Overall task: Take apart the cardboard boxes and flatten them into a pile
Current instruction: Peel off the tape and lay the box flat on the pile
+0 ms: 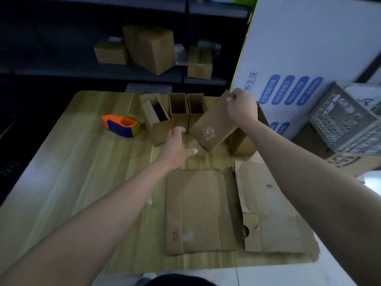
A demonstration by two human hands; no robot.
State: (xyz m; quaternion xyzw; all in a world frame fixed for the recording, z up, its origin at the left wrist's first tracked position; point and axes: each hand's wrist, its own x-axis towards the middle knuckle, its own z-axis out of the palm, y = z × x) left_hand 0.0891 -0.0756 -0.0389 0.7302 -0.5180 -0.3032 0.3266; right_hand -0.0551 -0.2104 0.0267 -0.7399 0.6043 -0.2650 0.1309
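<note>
Right hand (241, 109) pinches a tilted cardboard box (214, 125) above the bench (82, 162); beside the box, left hand (177, 145) spread.

"养生床" on the white carton (305, 48)

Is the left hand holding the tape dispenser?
No, the left hand is open beside the tilted cardboard box, apart from the tape dispenser.
</note>
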